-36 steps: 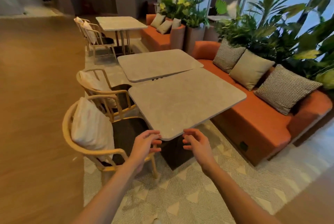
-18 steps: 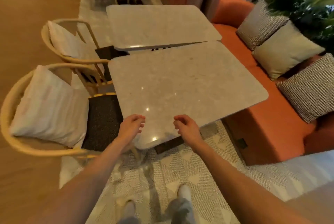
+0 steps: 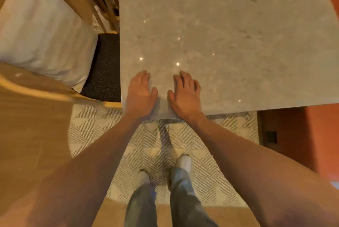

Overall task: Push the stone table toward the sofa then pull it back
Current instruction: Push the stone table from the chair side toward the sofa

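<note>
The grey stone table (image 3: 229,30) fills the upper middle and right of the head view, seen from almost straight above. My left hand (image 3: 140,94) lies flat, palm down, on its near edge close to the left corner. A short gap to the right, my right hand (image 3: 186,94) rests flat on the same edge. Neither hand holds anything; the fingers point away from me across the top. The orange sofa (image 3: 311,138) shows past the table's right side and below its right corner.
A wooden chair (image 3: 45,93) with a white cushion (image 3: 40,28) and a dark seat pad (image 3: 104,69) stands tight against the table's left side. I stand on a patterned rug (image 3: 117,135); wood floor lies to the left.
My view has tipped down and closer to the table. Both hands have come from hovering at the near edge to lying flat on the tabletop.
</note>
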The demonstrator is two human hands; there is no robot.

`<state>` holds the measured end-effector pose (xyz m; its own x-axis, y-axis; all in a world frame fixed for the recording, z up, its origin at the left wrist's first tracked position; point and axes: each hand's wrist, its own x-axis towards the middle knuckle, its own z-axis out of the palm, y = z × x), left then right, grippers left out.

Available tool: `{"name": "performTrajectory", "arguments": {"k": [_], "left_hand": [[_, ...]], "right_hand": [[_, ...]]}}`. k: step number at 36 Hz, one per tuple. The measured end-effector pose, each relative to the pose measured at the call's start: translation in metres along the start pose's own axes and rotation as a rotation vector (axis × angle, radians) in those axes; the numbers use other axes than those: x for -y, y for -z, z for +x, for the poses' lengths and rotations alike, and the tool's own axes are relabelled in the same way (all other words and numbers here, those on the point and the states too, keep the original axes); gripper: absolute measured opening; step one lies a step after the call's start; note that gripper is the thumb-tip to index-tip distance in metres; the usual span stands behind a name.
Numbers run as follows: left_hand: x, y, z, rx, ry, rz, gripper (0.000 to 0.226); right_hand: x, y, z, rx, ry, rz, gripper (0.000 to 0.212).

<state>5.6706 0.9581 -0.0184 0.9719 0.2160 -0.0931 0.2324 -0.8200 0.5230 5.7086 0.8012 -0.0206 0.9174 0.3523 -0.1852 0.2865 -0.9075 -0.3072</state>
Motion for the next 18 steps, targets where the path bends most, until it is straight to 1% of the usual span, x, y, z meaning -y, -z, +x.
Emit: {"name": "performTrajectory", "arguments": {"k": [1,3,6,9,18], "left_hand": [[-0.001,-0.007,0.0,-0.043,-0.026,0.054,0.053],[-0.005,-0.019,-0.002,-0.059,-0.044,0.2,0.057],[-0.006,-0.029,-0.005,-0.086,-0.002,0.346,0.062],[-0.005,-0.03,-0.005,-0.113,-0.015,0.369,0.062],[-0.003,-0.033,-0.007,-0.158,-0.072,0.415,0.057]], "right_hand": [[0.0,-0.007,0.0,-0.034,-0.009,-0.006,0.057],[0.001,-0.019,-0.001,-0.091,-0.019,-0.04,0.057],[0.003,-0.028,-0.002,-0.145,-0.025,-0.07,0.058],[0.005,-0.031,-0.001,-0.191,-0.027,-0.083,0.058],[0.004,-0.031,-0.003,-0.234,-0.044,-0.144,0.06]]}}
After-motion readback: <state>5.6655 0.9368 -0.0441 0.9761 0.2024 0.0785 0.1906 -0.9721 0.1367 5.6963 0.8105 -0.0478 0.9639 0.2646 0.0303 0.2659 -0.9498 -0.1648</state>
